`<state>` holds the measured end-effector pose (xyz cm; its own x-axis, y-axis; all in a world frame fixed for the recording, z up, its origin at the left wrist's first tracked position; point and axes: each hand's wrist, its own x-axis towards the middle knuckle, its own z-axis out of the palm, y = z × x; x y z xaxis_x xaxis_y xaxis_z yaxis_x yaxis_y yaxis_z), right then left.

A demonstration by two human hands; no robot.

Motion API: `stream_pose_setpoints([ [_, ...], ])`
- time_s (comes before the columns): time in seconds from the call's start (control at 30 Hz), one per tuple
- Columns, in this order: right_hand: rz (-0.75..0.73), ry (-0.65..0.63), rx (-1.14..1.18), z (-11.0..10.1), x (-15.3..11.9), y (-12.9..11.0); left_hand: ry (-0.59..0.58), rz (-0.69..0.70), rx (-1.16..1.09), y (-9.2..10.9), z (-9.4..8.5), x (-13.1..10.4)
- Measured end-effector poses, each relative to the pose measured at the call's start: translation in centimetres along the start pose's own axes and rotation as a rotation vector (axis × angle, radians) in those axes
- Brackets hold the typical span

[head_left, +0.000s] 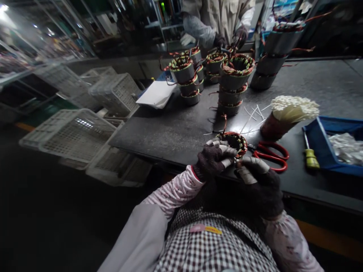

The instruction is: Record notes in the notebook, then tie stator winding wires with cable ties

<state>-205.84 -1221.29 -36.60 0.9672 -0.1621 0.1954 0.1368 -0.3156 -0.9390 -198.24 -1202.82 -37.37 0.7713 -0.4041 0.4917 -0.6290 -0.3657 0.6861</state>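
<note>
A motor stator (242,142) with copper windings and pale slot pieces stands at the table's near edge. My left hand (212,160), in a dark glove with taped fingers, is closed on the stator's left and near rim. My right hand (262,183), gloved and taped the same way, pinches at the near right of the rim. What lies between its fingertips is too small and hidden to tell. Red-handled scissors (273,155) lie just right of the stator, their blades toward it. Thin white ties (255,113) are scattered behind it.
Stator stacks (234,85) stand farther back, with another stack (279,53) at the right. A bundle of white ties (295,107), a yellow-handled screwdriver (311,156) and a blue bin (326,151) lie to the right. A co-worker (221,19) works opposite. Plastic crates (73,132) stand left.
</note>
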Motion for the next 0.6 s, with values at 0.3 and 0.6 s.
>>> stream_pose_setpoints([
  [0.3, -0.117, -0.016, -0.114, 0.6, 1.0, -0.2, -0.071, -0.037, -0.037, -0.1, -0.4, 0.0],
  [0.6, -0.504, -0.029, -0.218, -0.6, 2.7, -0.8, -0.048, -0.051, 0.034, 0.4, -0.1, 0.3],
])
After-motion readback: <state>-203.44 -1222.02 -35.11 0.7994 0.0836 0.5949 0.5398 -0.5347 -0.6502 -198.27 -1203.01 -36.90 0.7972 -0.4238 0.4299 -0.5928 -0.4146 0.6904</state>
